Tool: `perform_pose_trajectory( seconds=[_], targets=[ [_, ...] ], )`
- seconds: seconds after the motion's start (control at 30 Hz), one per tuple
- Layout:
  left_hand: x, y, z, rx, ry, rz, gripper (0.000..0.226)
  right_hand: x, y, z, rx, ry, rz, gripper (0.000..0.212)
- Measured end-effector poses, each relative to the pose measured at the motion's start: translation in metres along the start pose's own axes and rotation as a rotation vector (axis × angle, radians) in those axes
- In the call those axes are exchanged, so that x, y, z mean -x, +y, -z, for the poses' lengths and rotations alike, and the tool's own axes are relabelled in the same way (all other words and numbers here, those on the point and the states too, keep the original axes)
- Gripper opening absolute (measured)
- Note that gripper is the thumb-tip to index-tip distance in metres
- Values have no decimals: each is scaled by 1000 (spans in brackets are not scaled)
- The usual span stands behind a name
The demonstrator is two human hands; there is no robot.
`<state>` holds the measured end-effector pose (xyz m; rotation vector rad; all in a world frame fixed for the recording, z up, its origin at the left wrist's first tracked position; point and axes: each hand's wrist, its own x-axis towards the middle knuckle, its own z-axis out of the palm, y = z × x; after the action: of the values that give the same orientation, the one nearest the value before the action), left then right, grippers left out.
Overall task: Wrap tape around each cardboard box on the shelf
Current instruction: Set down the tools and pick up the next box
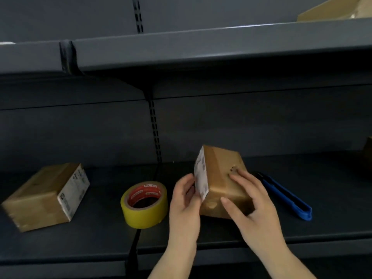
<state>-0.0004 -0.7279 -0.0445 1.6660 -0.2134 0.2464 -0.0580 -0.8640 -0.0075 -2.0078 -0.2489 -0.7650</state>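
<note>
A small cardboard box (pixel 219 172) with a white label on its left face sits tilted on the dark shelf (pixel 100 236), right of centre. My left hand (pixel 185 204) presses against the labelled face and my right hand (pixel 249 200) lies over the top and right side, so both hold it. A yellow tape roll (pixel 145 206) with a red core lies flat just left of my left hand. A second cardboard box (pixel 40 196) with a white label rests at the far left of the shelf.
A blue utility knife (pixel 285 196) lies on the shelf right of the held box. An upper shelf (pixel 201 49) overhangs, with an open cardboard box (pixel 338 11) on it at top right. Another brown box's edge (pixel 368 150) shows at the far right.
</note>
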Motion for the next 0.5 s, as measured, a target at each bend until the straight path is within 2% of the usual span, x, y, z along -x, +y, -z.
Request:
perform_pose_trajectory(
  seconds=[0.1, 0.2, 0.23, 0.33, 0.4, 0.5],
  targets=[
    [3, 8, 5, -189, -36, -72, 50, -2, 2, -2, 257, -20, 45, 43],
    [19, 33, 18, -306, -39, -147, 46, -5, -1, -5, 538, -5, 94, 51],
    [22, 41, 24, -387, 2, -198, 44, -6, -1, -6, 584, -12, 97, 53],
    [20, 58, 50, -800, 272, -371, 40, -16, -1, -10, 641, -84, 97, 60],
    [12, 62, 62, -1064, 353, -218, 50, -22, -1, -11, 601, -154, 59, 63],
    [2, 57, 72, -1354, 225, 85, 73, -27, 0, -7, 484, -78, 104, 57]
  ],
)
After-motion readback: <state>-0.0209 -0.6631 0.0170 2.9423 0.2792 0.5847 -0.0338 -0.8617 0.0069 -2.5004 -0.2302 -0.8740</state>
